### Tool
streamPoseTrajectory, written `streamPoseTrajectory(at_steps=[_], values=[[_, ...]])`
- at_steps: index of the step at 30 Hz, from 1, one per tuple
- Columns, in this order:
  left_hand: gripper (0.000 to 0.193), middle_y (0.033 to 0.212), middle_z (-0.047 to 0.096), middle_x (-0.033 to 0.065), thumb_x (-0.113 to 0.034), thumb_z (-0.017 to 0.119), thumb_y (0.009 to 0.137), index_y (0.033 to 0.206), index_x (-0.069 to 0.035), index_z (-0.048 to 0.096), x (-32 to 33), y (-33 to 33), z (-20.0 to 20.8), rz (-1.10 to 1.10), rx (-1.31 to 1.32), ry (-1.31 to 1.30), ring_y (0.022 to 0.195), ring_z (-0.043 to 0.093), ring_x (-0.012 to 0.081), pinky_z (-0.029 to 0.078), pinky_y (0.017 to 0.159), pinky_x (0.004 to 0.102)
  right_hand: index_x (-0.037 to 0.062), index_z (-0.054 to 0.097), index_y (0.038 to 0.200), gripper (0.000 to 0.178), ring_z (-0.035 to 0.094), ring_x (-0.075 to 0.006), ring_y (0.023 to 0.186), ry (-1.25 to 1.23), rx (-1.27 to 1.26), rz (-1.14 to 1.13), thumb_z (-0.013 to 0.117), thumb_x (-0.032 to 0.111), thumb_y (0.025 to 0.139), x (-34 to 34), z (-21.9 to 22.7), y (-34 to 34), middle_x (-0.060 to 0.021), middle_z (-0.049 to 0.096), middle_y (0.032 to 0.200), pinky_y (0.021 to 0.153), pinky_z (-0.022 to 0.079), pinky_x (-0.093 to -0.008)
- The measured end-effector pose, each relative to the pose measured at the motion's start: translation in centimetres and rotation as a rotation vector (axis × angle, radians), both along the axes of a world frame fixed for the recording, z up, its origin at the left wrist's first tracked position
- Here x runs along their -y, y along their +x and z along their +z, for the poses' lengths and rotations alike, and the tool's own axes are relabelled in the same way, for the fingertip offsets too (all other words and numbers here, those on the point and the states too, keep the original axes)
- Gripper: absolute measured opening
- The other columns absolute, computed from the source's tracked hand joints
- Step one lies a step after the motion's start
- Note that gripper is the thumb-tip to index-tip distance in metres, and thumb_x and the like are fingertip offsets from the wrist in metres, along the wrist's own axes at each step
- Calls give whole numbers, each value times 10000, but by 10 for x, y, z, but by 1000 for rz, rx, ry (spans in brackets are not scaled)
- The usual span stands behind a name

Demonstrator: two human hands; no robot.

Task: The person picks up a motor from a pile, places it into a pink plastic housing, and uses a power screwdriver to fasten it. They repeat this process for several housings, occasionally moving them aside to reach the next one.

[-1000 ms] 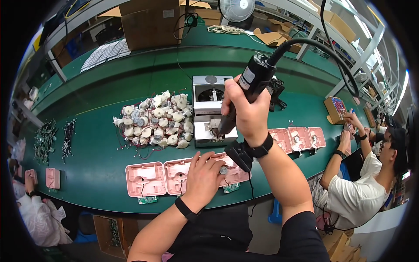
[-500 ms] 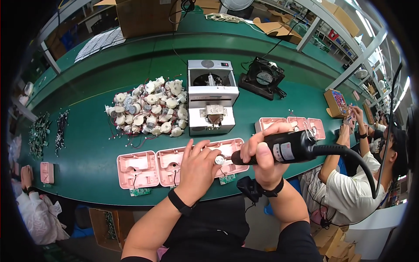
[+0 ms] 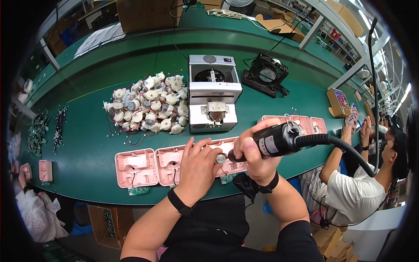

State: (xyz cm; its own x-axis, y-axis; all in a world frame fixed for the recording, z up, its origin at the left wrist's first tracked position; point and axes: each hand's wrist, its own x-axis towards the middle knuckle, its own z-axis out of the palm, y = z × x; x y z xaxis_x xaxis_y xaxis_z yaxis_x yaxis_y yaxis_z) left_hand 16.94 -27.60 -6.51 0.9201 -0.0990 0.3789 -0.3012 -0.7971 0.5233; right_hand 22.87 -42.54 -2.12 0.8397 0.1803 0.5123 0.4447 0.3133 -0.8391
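My right hand is wrapped round a black electric screwdriver, held slanting with its nose toward the left. The tip points at a small silver round motor. My left hand pinches the motor with thumb and fingertips, over the rightmost of three pink plastic housings. My hand partly hides that housing and the middle one. The left housing lies open side up, with a green circuit board at its near edge. Where the screwdriver's bit meets the work is hard to see.
Behind the housings stands a grey-white screw feeder, between a pile of white motors and a black fan. More pink housings lie to the right. Circuit boards are heaped far left. Co-workers sit on both sides.
My right hand and the screwdriver have shifted slightly left, and its cable has swung. My left hand stays in place. The left co-worker's hand now touches a pink housing.
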Motion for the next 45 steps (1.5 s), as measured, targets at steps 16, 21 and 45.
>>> streamPoseTrajectory(at_steps=[16,21,45], values=[[455,1127,631,76,-155,760,754,1180,-58,630,-2,-7,2,6,28,35,1238,498,281,304,1136,517,32,418,1097,227,526,-166,506,143,27,-19,556,48,918,-38,84,29,-71,535,660,517,477,-304],[549,1180,608,98,-229,776,761,1240,-38,587,-5,-19,10,23,27,35,1255,479,317,304,1132,528,30,456,1085,205,534,-170,522,-26,77,-81,576,81,927,-51,76,65,-71,538,693,515,470,-316],[1101,1459,402,173,-429,888,587,1460,-29,351,-33,-42,23,0,-100,177,1390,357,341,285,1160,488,22,367,1132,417,587,-127,617,110,-30,172,637,-70,828,-20,23,-23,-110,608,778,572,515,-281]])
